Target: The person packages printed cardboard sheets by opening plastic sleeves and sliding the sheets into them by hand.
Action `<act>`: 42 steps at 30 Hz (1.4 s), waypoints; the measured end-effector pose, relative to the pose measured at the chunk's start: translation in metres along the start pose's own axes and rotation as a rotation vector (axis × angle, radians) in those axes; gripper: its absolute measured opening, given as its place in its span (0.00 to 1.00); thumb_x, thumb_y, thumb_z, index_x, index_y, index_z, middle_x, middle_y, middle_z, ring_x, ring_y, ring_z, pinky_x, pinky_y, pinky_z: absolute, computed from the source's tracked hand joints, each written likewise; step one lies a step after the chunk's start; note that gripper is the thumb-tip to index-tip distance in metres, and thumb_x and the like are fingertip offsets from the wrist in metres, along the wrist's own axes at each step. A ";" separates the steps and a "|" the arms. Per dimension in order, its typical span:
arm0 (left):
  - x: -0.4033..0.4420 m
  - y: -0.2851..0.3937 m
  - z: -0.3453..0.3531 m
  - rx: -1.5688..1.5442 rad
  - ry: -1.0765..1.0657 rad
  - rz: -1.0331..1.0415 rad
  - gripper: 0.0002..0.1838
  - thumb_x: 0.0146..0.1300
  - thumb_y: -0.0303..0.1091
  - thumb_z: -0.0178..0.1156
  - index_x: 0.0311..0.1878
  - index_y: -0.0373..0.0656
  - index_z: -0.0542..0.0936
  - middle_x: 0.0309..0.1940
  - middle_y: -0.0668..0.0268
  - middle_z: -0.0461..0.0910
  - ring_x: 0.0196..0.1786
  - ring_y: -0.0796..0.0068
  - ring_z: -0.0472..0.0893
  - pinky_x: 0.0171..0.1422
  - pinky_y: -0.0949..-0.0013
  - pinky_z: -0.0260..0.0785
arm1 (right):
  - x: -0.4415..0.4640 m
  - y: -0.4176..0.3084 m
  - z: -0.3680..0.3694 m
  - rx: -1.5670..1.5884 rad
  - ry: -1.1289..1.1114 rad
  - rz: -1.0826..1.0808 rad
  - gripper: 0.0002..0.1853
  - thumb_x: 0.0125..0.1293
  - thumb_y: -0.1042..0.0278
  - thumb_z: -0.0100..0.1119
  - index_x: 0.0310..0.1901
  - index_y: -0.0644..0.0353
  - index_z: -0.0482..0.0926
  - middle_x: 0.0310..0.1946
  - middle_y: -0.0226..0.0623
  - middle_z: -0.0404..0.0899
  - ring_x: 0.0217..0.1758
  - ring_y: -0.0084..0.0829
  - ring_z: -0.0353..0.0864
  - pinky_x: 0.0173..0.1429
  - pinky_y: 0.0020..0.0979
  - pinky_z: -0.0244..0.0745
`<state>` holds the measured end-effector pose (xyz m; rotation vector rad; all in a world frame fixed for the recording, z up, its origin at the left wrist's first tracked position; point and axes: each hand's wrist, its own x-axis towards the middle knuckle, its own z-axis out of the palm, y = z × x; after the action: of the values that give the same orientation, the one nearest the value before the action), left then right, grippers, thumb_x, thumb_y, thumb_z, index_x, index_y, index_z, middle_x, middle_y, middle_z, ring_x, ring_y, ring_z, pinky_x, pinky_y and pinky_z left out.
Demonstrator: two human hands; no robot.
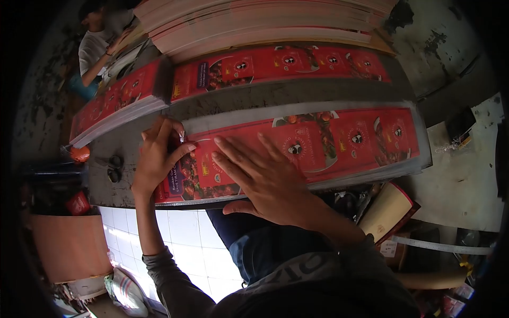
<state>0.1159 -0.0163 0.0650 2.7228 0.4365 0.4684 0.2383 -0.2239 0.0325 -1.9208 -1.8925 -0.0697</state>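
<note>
Steadying red printed sheets (366, 139) well seemed to need even pressure: right hand (271, 183) lay open across them; left hand (158, 150) curled near end, grip unclear.

Smooth, glossy printed sheets (344, 139); scuffed, dull tabletop (238, 100); shiny floor tiles (183, 233); matt cloth sleeve (165, 273)

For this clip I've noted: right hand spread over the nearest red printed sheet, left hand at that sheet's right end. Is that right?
Not quite: the head view shows the left hand at the left end of the nearest red printed sheet, with the right hand spread over it.
</note>
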 end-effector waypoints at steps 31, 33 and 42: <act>-0.034 -0.001 -0.018 0.035 0.115 -0.058 0.26 0.56 0.47 0.60 0.53 0.41 0.74 0.53 0.59 0.73 0.53 0.58 0.74 0.60 0.55 0.64 | -0.084 0.138 -0.114 -0.107 0.182 0.567 0.25 0.54 0.68 0.61 0.55 0.60 0.71 0.56 0.44 0.68 0.58 0.46 0.69 0.60 0.39 0.64; -0.021 0.007 -0.013 0.098 0.030 0.047 0.27 0.52 0.47 0.63 0.53 0.42 0.75 0.52 0.59 0.73 0.53 0.60 0.74 0.61 0.56 0.62 | -0.069 0.129 -0.105 -0.064 0.109 0.447 0.26 0.51 0.66 0.65 0.54 0.59 0.72 0.52 0.43 0.69 0.56 0.45 0.69 0.58 0.39 0.65; 0.000 -0.011 -0.014 -0.029 -0.025 0.075 0.22 0.43 0.43 0.69 0.40 0.41 0.77 0.34 0.65 0.73 0.38 0.64 0.75 0.49 0.62 0.61 | -0.065 0.125 -0.094 -0.021 0.196 0.385 0.17 0.50 0.67 0.65 0.40 0.61 0.72 0.42 0.40 0.71 0.48 0.42 0.70 0.52 0.38 0.65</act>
<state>0.1079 -0.0024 0.0725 2.7218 0.3197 0.4563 0.3795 -0.3124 0.0617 -2.1699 -1.3790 -0.1542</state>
